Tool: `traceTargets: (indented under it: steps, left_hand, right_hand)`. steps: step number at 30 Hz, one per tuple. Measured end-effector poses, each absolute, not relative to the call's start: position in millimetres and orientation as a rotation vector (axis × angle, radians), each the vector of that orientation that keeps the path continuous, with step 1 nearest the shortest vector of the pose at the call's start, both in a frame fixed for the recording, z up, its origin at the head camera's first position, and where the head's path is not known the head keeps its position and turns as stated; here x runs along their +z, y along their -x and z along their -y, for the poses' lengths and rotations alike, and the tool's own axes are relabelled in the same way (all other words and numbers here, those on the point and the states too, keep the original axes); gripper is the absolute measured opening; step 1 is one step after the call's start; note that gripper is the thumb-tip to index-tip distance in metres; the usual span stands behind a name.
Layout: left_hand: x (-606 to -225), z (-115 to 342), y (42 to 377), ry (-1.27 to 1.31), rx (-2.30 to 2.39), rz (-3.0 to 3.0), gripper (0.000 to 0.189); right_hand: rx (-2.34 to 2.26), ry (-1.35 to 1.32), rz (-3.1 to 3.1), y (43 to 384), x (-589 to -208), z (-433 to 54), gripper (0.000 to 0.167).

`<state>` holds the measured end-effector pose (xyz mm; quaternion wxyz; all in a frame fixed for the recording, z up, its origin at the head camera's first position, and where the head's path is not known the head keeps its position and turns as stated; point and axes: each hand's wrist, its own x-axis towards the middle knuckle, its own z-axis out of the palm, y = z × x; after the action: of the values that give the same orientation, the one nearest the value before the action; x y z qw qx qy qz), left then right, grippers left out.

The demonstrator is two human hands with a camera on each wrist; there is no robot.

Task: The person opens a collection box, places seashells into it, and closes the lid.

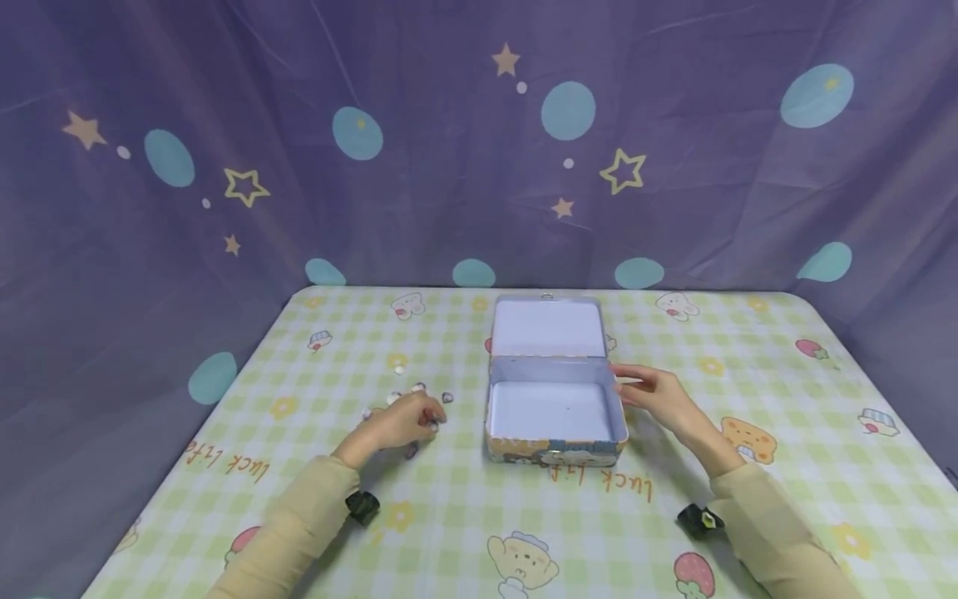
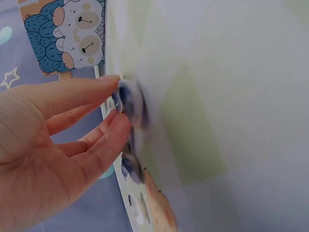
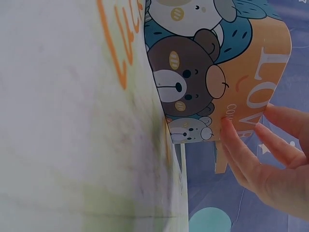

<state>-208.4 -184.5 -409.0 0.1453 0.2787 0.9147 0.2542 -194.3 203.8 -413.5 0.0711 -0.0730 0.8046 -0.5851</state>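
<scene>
My left hand (image 1: 404, 420) is over a scatter of small pieces on the left of the table. Thumb and fingertips pinch a small dark-blue and white piece (image 2: 133, 102), blurred in the left wrist view; its exact kind is unclear. Another such piece (image 2: 131, 166) lies just beyond the fingers, and one more piece (image 1: 447, 398) sits to the hand's right. A tin box (image 1: 555, 453) stands with its lid (image 1: 548, 327) tipped back. My right hand (image 1: 662, 403) touches the box's right side with extended fingertips, against the bear-printed orange wall (image 3: 241, 72).
A checked tablecloth (image 1: 516, 507) with printed cartoon figures covers the table. One pale piece (image 1: 399, 369) lies apart, farther back. A purple curtain (image 1: 464, 166) hangs behind the table.
</scene>
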Motion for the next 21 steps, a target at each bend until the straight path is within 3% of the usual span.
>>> traceTargets:
  steps: [21]
  left_hand:
    - [-414.6,184.8,214.8,-0.754,0.891,-2.61,0.011]
  right_hand:
    - [-1.798,0.239,-2.379,195.7,-417.4,-204.3,0.05]
